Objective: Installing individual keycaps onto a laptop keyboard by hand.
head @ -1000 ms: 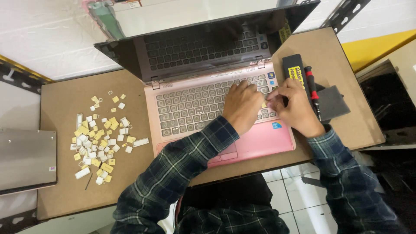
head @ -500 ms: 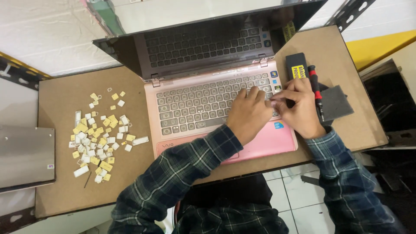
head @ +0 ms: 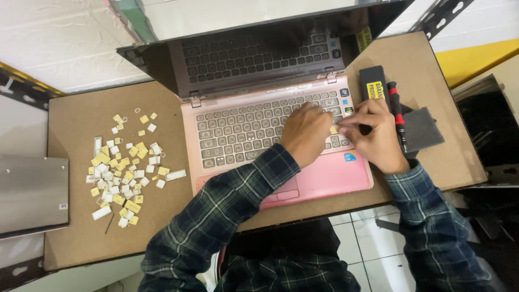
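Fingers (head: pixel 346 125) of the right hand (head: pixel 378 135) are pinched on a key at the laptop's (head: pixel 324 178) right edge; the left hand (head: pixel 305 132) is laid curled on the keyboard (head: pixel 243 132).

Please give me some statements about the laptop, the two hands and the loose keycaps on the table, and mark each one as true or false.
1. Both hands work at the right end of the keyboard of the pink laptop. True; the left hand and right hand meet there.
2. The pile of loose keycaps lies on the laptop's palm rest. False; it lies on the brown table, apart from the laptop.
3. A red-and-black screwdriver lies beside the right hand. True.
4. The laptop lid is closed. False; it stands open.
5. The person wears plaid sleeves. True.
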